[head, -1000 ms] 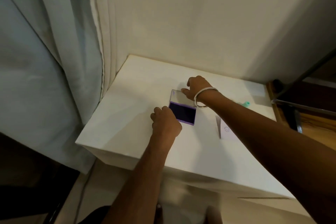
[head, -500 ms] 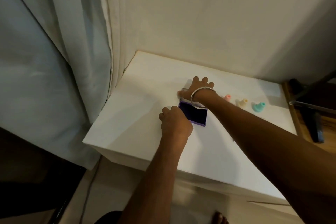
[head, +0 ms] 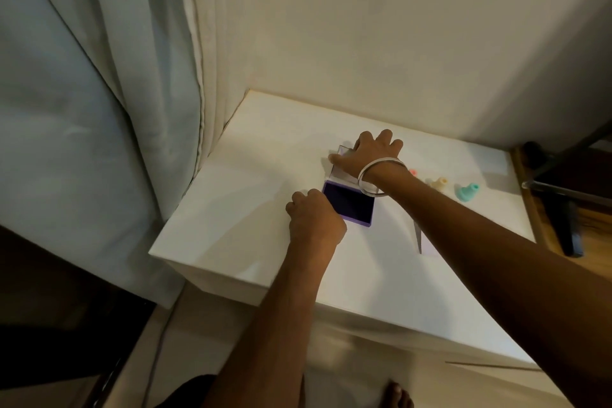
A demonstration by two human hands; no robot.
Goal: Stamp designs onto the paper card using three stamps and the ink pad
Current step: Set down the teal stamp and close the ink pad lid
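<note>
The purple ink pad (head: 351,205) lies uncovered in the middle of the white table (head: 251,175), its clear lid (head: 344,172) folded back flat behind it. My right hand (head: 371,156), a metal bangle on its wrist, presses flat on that lid with fingers spread. My left hand (head: 314,219) is curled against the pad's near left corner, holding the base. To the right stand three small stamps: a pink stamp (head: 412,172) partly hidden by my forearm, a cream stamp (head: 438,183) and a teal stamp (head: 467,192). The paper card (head: 425,243) peeks out beside my right forearm.
A pale curtain (head: 99,109) hangs along the table's left side and a plain wall (head: 364,26) stands behind it. At the right edge sit a wooden surface and a dark metal frame (head: 563,189). My bare foot (head: 395,396) shows below the table's front edge.
My right hand has swung the lid from upright to flat on the table behind the pad. The camera shifted left, bringing the three stamps into sight. My left hand stays on the base.
</note>
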